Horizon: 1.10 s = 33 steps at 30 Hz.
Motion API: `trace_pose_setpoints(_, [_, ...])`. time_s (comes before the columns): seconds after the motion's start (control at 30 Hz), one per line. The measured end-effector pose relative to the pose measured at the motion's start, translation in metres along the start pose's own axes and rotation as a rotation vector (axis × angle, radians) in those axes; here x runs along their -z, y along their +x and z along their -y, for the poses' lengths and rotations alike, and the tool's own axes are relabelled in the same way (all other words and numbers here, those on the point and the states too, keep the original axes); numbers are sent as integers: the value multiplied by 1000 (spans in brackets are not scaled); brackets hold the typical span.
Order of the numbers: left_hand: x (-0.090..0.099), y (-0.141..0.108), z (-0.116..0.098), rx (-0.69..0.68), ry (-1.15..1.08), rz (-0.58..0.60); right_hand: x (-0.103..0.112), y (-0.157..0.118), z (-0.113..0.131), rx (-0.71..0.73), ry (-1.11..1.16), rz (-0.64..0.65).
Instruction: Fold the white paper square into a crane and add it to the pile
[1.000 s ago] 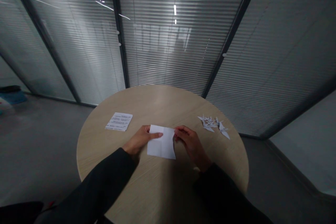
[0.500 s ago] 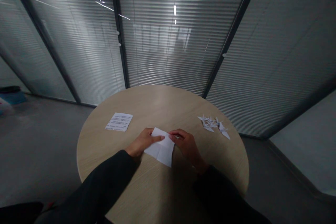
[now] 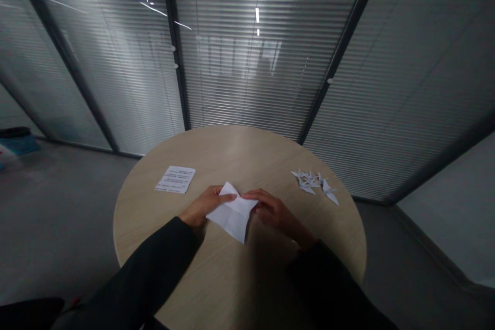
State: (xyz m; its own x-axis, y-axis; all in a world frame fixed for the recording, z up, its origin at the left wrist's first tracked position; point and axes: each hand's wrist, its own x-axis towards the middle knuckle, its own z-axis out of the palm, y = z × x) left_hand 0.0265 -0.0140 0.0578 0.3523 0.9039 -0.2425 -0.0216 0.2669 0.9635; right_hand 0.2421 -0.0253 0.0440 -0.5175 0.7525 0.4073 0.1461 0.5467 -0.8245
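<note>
A creased white sheet of paper point(image 3: 232, 216) is held up over the middle of the round table, one corner pointing away from me. My left hand point(image 3: 204, 205) pinches its upper left part, thumb on top and the other fingers hidden behind. On the right side, my right hand point(image 3: 270, 209) grips the upper right edge with the index finger along it; its thumb is mostly out of sight.
The round wooden table point(image 3: 240, 147) carries a stack of printed paper point(image 3: 176, 179) at left and several folded paper cranes point(image 3: 309, 181) at right. Behind it stands a glass wall with blinds point(image 3: 247, 87). A blue bin point(image 3: 18, 140) is at far left.
Both hands and the sheet have shifted slightly left. The sheet has turned a little, and my right index finger now reaches further along its upper edge.
</note>
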Motion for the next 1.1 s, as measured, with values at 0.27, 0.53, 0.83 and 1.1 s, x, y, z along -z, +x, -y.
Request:
trace_pose_setpoints(0.27, [0, 0, 0, 29, 13, 41, -7, 1, -6, -137, 70, -87])
trace_pose_setpoints(0.53, [-1, 3, 1, -23, -264, 49, -11, 3, -15, -196, 38, -302])
trace_pose_setpoints(0.83, [-6, 8, 7, -169, -342, -80, -11, 5, -15, -301, 35, -456])
trace_pose_setpoints(1.1, [-2, 19, 16, -297, 50, -350, -14, 4, -20, -273, 39, -413])
